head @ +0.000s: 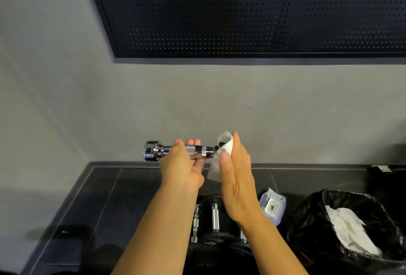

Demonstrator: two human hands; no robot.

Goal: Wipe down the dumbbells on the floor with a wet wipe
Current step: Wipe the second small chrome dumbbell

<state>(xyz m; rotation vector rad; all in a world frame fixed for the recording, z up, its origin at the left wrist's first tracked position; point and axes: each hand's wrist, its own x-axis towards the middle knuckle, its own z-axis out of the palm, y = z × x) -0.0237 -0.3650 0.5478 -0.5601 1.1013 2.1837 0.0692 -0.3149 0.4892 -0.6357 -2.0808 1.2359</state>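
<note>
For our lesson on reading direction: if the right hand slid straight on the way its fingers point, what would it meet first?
Probably the grey wall: the right hand, holding the wet wipe to the dumbbell end, points up past it. Depth is unclear.

Left hand (183, 165) grips a chrome dumbbell (152, 152) aloft while right hand (236, 178) pinches a wet wipe (225, 143) over its end.
</note>
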